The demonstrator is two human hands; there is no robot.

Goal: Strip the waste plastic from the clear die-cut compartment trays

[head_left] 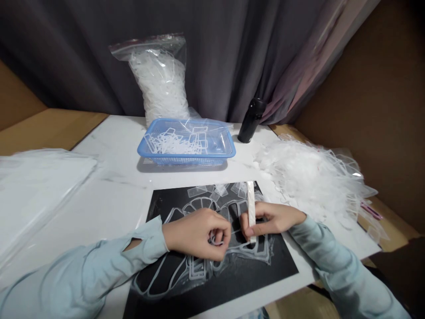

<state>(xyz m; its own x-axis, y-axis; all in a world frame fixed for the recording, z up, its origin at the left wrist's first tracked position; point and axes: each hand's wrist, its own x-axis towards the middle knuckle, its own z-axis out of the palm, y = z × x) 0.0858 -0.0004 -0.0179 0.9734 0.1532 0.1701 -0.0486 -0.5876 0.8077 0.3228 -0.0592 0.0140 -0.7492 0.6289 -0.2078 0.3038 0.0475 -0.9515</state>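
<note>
A black mat (275, 266) lies on the white table in front of me, covered with a sheet of clear film cut into outlined shapes (199, 266). My left hand (199, 232) rests on the sheet with its fingers curled, pinching a small piece of clear film. Just to its right, my right hand (268, 219) is closed round a white stick-like tool (251, 201) that points away from me, its lower end on the sheet. Several loose clear pieces (215, 190) lie at the mat's far edge.
A blue basket (226, 150) with clear cut-outs stands behind the mat. Behind it leans a bag of white scraps (162, 84). A black bottle (251, 119) stands to the right. A heap of clear scraps (315, 177) fills the right side. Stacked white sheets (36, 186) lie left.
</note>
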